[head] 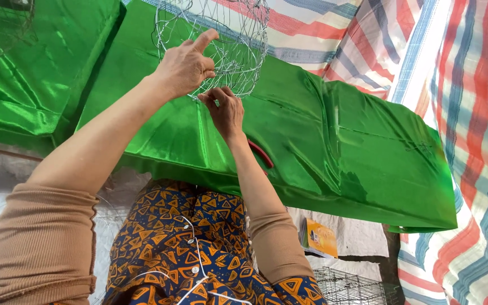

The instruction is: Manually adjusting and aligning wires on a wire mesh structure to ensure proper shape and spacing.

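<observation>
My left hand [184, 68] grips the wire mesh frame [221, 39], index finger raised; my right hand [225, 110] pinches its lower edge, above green satin cloth [323, 147].

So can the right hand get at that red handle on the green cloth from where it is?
Probably yes. The red handle lies on the green cloth just beside the right forearm, with nothing over it, but the right hand is busy pinching the wire mesh and would have to let go.
</observation>
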